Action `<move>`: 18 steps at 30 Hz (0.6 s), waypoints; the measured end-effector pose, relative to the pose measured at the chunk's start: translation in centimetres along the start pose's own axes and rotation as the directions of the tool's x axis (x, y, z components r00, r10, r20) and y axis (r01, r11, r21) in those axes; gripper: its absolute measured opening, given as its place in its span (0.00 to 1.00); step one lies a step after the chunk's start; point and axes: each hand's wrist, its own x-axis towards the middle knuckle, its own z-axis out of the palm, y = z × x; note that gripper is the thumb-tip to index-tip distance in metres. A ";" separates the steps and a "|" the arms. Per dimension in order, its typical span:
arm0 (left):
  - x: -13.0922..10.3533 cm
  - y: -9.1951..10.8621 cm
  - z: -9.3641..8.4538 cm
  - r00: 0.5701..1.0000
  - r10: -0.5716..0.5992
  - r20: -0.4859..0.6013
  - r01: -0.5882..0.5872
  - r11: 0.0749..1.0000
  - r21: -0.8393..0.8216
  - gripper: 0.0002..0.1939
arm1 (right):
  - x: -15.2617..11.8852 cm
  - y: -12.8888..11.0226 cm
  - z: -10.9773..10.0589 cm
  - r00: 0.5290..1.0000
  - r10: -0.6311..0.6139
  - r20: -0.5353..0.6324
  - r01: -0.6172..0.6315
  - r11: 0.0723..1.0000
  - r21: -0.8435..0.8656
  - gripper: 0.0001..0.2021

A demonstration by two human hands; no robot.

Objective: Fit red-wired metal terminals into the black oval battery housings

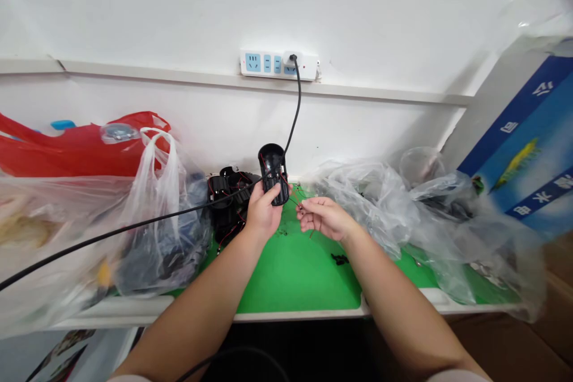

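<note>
My left hand [265,210] is wrapped round a black cylindrical housing [273,170], held upright above the green mat [299,274], with the thumb on its front. Thin red wires show on the housing. Just to the right, my right hand [323,216] pinches thin wires [299,205] between thumb and forefinger; they run toward the housing. What the wires end in is too small to make out. More black housings with red wires [228,197] lie piled left of my left hand. Small black parts [340,259] rest on the mat near my right wrist.
A power strip [268,64] on the wall holds a plug, whose black cable hangs down by the housing. Plastic bags [165,239] stand at the left, beside a red bag [80,149]. Clear bags [371,203] and a blue-and-white box [528,149] are at the right.
</note>
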 end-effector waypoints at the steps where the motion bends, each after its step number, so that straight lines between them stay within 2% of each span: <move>1: -0.1 -0.1 0.0 1.000 -0.005 0.003 0.005 1.000 0.002 0.19 | 0.0 0.1 0.0 1.000 -0.009 0.004 0.009 1.000 0.027 0.17; 5: -0.3 -0.3 0.2 1.000 -0.007 0.019 0.007 1.000 -0.001 0.20 | 0.1 0.1 -0.5 0.998 -0.036 0.051 0.033 0.997 0.068 0.15; 9: -0.3 -0.3 0.2 1.000 -0.001 0.011 0.001 1.000 0.001 0.20 | -0.1 0.1 -0.5 0.997 -0.008 0.083 0.005 0.999 0.040 0.14; 18: -0.2 -0.6 0.0 0.999 0.046 0.029 -0.046 0.999 0.014 0.20 | -0.1 0.2 -0.3 0.999 -0.040 0.026 0.038 0.998 0.052 0.11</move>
